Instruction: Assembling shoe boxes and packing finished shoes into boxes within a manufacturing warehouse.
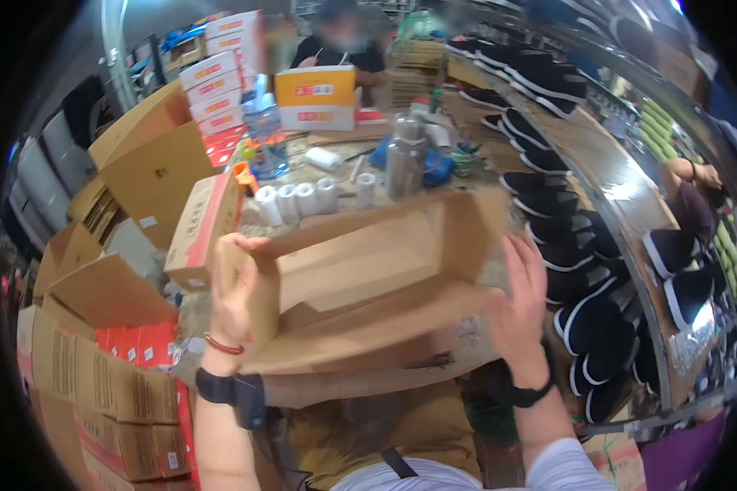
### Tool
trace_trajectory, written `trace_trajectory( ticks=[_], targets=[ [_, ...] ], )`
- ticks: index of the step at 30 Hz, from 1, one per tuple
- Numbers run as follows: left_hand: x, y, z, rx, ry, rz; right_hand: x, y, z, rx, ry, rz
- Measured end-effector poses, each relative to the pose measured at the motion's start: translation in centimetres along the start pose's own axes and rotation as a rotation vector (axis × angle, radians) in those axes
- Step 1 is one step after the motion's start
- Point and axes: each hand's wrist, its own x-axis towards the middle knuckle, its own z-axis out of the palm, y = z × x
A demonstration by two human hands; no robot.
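Note:
An open, empty brown cardboard box [360, 323] is held in front of me, tilted so that its inside shows; its edges are blurred. My left hand [236, 286], with a red bracelet and a black strap at the wrist, is closed on the box's left end wall. At the right end, my right hand [520, 286] has its fingers stretched out along the outside of the box. Whether its palm presses on the cardboard I cannot tell. Beyond the box stand several white rolls [305, 199] and a grey metal flask [406, 158].
Black shoes with white soles [540, 200] line the rack on the right. A large water bottle [264, 135] stands behind the rolls. Cardboard boxes [127, 385] pile up at left. A person [340, 49] sits across the table behind an orange-and-white box [315, 98].

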Motion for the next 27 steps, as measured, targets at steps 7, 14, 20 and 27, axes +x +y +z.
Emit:
trace_trajectory(
  ticks=[7,14,20,27],
  targets=[
    [1.8,-7.5,-1.7,-0.373,-0.145,-0.410,4.5,-2.2,12.3,0.284,-0.588,-0.067],
    [0.7,-4.6,1.3,0.731,-0.146,-0.192,4.9,-2.8,10.1,0.426,0.093,-0.383],
    [0.6,-6.5,2.0,0.416,-0.026,-0.014,3.2,6.2,12.3,0.689,0.041,0.354],
    [-0.6,-2.3,2.6,0.854,-0.122,0.003,4.7,4.6,9.7,0.403,-0.665,0.149]
  ],
)
